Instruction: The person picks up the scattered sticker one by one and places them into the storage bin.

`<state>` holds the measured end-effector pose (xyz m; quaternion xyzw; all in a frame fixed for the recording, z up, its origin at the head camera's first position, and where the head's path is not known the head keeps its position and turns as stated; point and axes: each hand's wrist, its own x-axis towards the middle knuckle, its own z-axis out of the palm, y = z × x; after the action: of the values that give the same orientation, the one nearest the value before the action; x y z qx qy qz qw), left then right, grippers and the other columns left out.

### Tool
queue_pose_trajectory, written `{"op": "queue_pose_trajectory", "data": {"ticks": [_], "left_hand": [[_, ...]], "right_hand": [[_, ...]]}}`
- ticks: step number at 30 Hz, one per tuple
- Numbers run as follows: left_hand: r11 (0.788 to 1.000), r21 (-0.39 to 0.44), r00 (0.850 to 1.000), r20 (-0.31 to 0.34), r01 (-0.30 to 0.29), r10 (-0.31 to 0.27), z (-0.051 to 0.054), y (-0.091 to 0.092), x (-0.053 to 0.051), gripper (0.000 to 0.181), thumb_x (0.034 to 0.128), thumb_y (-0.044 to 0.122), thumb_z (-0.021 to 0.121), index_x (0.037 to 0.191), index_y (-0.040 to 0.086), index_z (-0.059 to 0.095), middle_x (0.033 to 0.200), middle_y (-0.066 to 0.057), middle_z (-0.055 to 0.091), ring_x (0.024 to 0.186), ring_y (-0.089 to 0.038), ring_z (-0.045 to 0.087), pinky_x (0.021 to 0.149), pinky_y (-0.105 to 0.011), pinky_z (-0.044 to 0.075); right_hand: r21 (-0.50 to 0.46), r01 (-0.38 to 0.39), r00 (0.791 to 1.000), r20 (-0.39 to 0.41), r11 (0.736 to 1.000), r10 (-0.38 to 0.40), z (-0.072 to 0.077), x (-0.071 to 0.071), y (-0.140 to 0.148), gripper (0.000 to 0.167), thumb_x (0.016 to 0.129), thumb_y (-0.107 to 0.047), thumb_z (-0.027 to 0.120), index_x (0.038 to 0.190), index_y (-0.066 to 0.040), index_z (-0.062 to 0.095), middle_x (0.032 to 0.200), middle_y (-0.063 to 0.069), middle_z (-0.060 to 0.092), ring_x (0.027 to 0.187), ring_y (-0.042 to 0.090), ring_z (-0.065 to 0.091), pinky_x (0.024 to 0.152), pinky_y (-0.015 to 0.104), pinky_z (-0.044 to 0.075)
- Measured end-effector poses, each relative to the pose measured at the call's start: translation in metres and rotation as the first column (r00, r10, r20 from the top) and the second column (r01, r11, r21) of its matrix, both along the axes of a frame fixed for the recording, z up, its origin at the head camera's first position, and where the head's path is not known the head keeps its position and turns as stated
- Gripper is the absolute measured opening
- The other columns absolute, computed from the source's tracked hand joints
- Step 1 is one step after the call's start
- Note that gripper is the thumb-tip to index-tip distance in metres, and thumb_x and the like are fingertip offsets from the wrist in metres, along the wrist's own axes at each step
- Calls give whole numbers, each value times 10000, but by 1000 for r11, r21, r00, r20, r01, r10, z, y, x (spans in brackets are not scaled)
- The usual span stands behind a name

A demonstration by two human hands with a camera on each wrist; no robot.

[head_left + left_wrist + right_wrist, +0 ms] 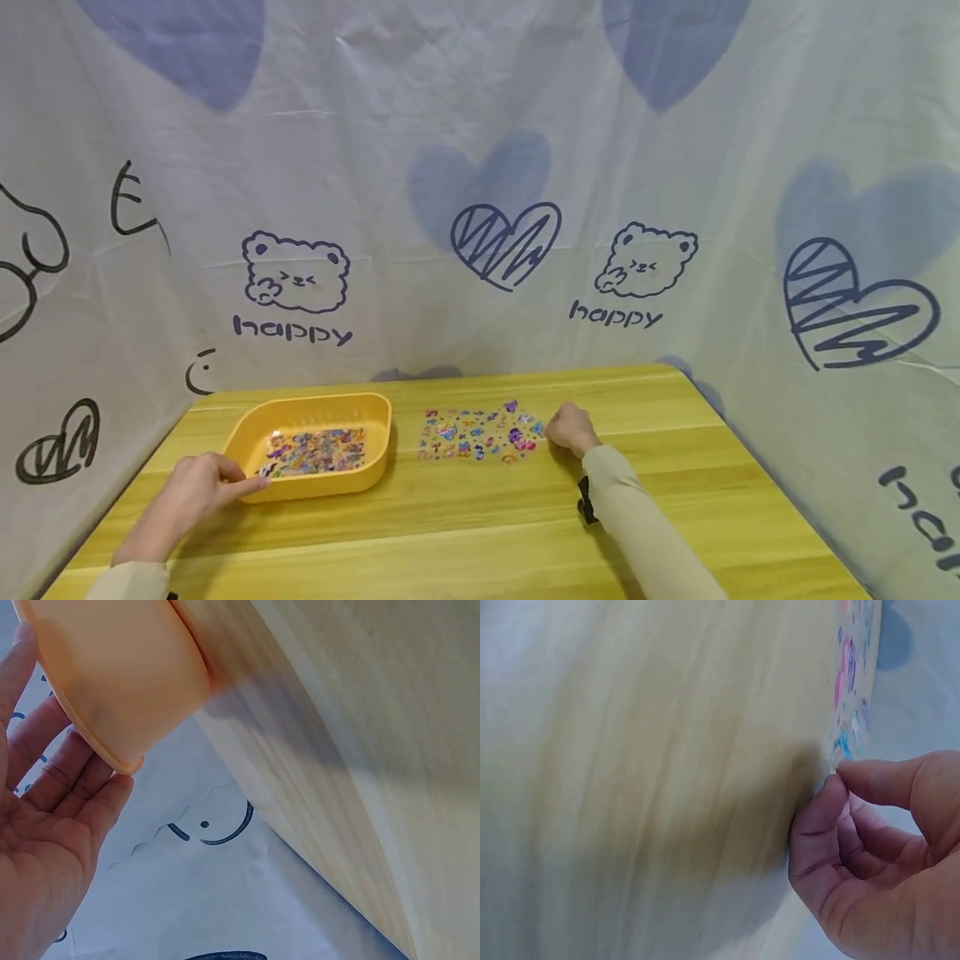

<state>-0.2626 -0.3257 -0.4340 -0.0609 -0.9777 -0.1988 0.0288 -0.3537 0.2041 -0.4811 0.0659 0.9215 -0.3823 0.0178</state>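
A yellow plastic basket (382,442) stands at the left of the table with colourful sticker sheets (322,452) in it. My left hand (191,493) grips its near left corner; in the left wrist view the fingers lie along the rim of the basket (142,682). A clear sheet of small colourful stickers (480,433) lies flat to the right of the basket. At that sheet's right edge, my right hand (572,429) pinches with thumb and forefinger. In the right wrist view the fingertips meet at the end of the sticker sheet (845,739), the other fingers curled.
The wood-grain table (450,533) runs up to a white curtain (420,325) printed with hearts, bears and the word "happy". Curtain also hangs at both sides. A black strap (587,500) sits on the right sleeve.
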Motion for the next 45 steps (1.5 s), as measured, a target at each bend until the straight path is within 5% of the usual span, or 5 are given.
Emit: {"op": "queue_pose_trajectory", "data": {"ticks": [8,13,17,26,45], "left_hand": [[1000,-3,1000,-24,10,-10,-1,0,1,413,803,526,747,782,113,766,807,-46,705,699,-153,472,584,-262,376],[1000,-15,999,-31,7,-8,0,0,1,419,796,532,751,780,114,768,823,-61,717,704,-152,500,617,-300,415],[1000,-23,999,-36,11,-12,0,-1,1,395,800,526,750,761,133,763,783,-25,708,683,-140,493,617,-300,414],[1000,-16,999,-32,13,-13,-1,-3,1,389,797,513,758,787,125,767,835,-51,725,730,-147,538,655,-329,458],[1000,-13,999,-28,18,-18,0,-2,-2,385,801,507,755,784,123,766,821,-36,719,701,-140,512,632,-309,440]], "right_hand": [[29,25,997,-73,999,-22,5,-2,14,377,926,-43,447,565,-147,414,503,-10,325,469,133,266,477,280,284],[45,66,986,-158,997,-59,10,-3,21,238,959,-105,521,811,-38,694,709,72,627,607,162,483,590,319,417],[36,85,973,-216,996,-75,17,-6,23,206,961,-137,581,1003,-3,732,937,153,723,734,221,619,647,342,484],[4,110,953,-284,994,-105,28,-14,16,181,941,-157,640,1000,-27,752,949,130,737,788,221,634,741,372,512],[-174,50,941,-322,983,-105,57,-22,-14,160,944,-108,620,1022,-28,735,897,128,705,730,189,601,605,246,477]]}}
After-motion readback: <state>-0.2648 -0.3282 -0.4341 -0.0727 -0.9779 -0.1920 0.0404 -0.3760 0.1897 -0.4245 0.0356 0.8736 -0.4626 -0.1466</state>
